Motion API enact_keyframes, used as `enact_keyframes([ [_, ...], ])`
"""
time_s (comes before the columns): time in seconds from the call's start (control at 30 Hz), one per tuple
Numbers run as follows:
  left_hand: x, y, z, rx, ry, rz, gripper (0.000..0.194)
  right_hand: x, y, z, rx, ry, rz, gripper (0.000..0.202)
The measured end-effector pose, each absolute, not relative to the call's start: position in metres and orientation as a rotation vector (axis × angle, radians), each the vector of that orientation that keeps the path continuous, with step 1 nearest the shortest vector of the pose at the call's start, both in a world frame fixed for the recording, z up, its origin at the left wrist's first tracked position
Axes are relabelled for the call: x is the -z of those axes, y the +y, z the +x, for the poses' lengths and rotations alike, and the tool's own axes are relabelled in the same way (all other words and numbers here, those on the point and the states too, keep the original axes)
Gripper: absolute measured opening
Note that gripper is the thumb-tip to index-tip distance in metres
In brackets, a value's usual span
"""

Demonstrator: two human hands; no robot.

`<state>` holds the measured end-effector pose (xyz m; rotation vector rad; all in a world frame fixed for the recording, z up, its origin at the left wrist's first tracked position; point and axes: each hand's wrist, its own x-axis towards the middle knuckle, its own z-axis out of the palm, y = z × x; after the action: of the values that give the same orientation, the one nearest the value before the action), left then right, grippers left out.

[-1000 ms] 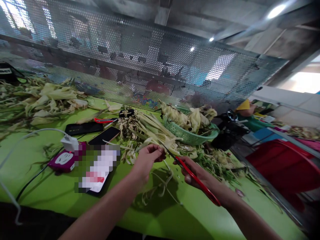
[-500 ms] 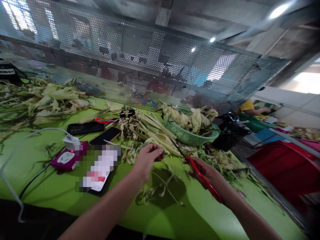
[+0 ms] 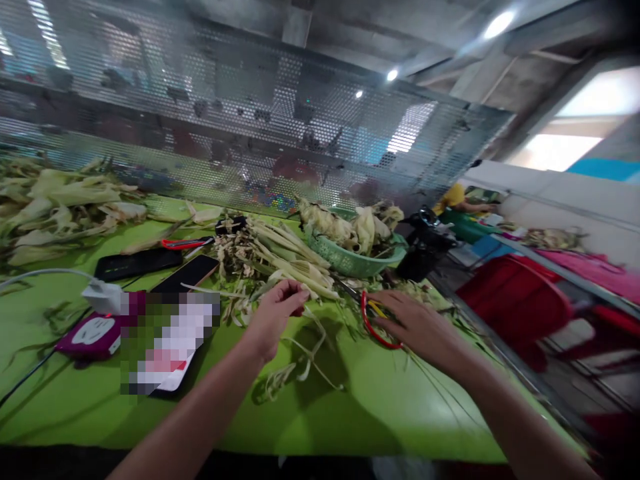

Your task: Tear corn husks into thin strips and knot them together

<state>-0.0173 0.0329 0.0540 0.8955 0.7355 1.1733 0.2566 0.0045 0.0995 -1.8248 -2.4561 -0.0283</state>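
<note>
My left hand [image 3: 273, 317], fingertips together, hold unclear; my right hand [image 3: 417, 320], fingers apart at red-handled scissors [image 3: 367, 321]; seemingly scissor-handling, next needing care.

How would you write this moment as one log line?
Left hand: pinched, contents unclear | Right hand: at red-handled scissors | Basket: beyond hands, holding husks | Phone: beside left forearm

Your only camera sits on your head, facing forward and down across the worktop [image 3: 430, 420], near enough that your left hand [image 3: 273, 317] and right hand [image 3: 423, 327] show just below mid-frame.
</note>
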Motion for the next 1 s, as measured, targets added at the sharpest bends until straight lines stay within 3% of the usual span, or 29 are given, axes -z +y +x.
enact_keyframes([
  [0.23, -0.063, 0.019, -0.012, -0.912, 0.490, 1.181, 0.017, -0.115, 0.005, 0.212, 0.438, -2.496, -1.732, 0.054],
  [0.43, -0.083, 0.005, -0.004, -1.069, 0.492, 1.530, 0.002, -0.116, 0.011, 0.179, 0.493, -2.562, -1.765, 0.031],
  [0.57, -0.089, -0.022, 0.012, -1.084, 0.410, 1.715, 0.012, -0.118, 0.025, 0.159, 0.366, -2.603, -1.895, 0.022],
  [0.7, -0.087, -0.063, 0.024, -0.749, 0.138, 1.733, 0.023, -0.115, 0.043, 0.161, 0.289, -2.404, -1.973, 0.031],
  [0.77, -0.087, -0.074, 0.023, -0.653, -0.019, 1.657, 0.018, -0.114, 0.048, 0.167, 0.204, -2.311, -1.943, 0.029],
  [0.9, -0.087, -0.053, 0.011, -0.972, 0.451, 1.369, 0.007, -0.119, 0.039, 0.177, -0.174, -2.127, -1.637, 0.025],
  [1.0, -0.081, -0.022, 0.005, -1.168, 0.689, 1.070, 0.010, -0.126, 0.021, 0.177, -0.588, -1.941, -1.421, 0.030],
])
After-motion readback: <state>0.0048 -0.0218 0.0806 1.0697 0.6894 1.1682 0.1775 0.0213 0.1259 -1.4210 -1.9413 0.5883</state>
